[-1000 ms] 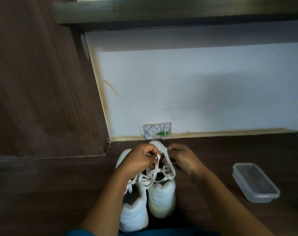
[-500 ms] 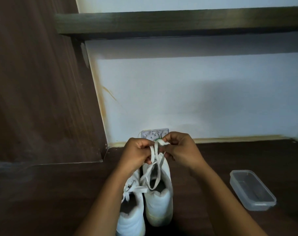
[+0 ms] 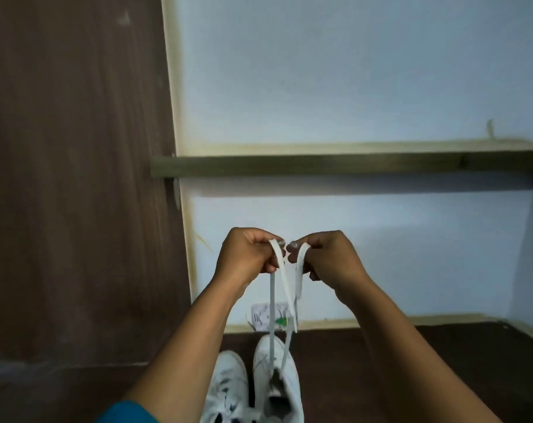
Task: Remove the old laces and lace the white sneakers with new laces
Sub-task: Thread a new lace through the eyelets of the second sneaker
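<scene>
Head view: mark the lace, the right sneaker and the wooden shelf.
lace (image 3: 271, 288), head view, its left taut strand.
right sneaker (image 3: 291, 380), head view, white side of the upper.
wooden shelf (image 3: 350, 166), head view, front edge.

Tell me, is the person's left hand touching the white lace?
Touching. The head view shows the left hand pinching the white lace at its fingertips, the strand hanging down to a sneaker.

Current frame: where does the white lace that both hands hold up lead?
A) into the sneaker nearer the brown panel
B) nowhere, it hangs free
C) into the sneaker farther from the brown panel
C: both strands of the lace, gripped by the left hand and the right hand, run down into the farther sneaker, not the nearer sneaker.
</scene>
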`<move>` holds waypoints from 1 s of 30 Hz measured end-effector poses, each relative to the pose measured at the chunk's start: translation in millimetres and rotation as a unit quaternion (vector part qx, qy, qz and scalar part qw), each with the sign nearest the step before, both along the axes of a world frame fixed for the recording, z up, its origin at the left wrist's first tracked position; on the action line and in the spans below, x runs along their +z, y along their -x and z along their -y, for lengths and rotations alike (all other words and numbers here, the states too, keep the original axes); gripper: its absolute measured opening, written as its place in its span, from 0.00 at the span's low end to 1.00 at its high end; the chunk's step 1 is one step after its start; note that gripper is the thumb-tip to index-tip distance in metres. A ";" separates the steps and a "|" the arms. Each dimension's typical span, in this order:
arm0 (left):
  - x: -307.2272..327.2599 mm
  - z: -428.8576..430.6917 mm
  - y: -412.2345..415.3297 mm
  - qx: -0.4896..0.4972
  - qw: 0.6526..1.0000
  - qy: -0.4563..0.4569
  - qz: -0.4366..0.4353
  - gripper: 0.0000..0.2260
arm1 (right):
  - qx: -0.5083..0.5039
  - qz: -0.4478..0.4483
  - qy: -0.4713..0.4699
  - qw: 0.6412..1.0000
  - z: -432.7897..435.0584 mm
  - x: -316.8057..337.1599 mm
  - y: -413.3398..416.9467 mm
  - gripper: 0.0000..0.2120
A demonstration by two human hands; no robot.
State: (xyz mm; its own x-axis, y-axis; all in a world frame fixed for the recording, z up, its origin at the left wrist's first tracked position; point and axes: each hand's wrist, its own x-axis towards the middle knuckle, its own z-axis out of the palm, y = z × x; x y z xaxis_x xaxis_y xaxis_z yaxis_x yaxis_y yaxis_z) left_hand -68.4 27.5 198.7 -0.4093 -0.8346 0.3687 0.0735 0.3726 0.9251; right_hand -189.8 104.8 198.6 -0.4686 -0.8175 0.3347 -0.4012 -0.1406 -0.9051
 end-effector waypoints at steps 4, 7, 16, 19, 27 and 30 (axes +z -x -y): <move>49.5 -10.6 -1.6 -0.001 1.000 0.029 -0.006 0.11 | 0.006 -0.040 0.022 0.999 -8.1 55.0 -7.2 0.13; 77.8 -17.7 -1.1 -0.012 0.999 0.037 -0.025 0.06 | 0.016 -0.041 0.054 0.998 -16.1 85.2 -12.5 0.09; 113.8 -36.0 1.1 -0.017 0.997 0.059 -0.056 0.09 | 0.027 -0.052 0.050 0.997 -36.7 121.6 -20.4 0.08; 112.8 -40.0 4.6 -0.017 0.997 0.051 -0.053 0.06 | -0.020 -0.095 0.063 0.993 -37.2 117.3 -17.7 0.09; 109.7 -42.4 10.5 -0.043 0.996 0.002 -0.084 0.08 | -0.089 -0.083 0.124 0.985 -30.8 113.5 -7.2 0.08; 109.3 -42.6 13.1 -0.050 0.996 0.005 -0.074 0.10 | -0.079 -0.055 0.158 0.983 -29.3 113.4 -5.4 0.06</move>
State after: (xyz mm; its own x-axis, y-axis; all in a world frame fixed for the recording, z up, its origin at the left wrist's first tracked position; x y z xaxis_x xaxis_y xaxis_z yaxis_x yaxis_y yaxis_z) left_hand -81.6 70.1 308.1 -0.4305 -0.7888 0.4387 0.2459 0.3652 0.8979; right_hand -184.4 134.1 311.9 -0.5283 -0.5842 0.6161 -0.5328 -0.3368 -0.7763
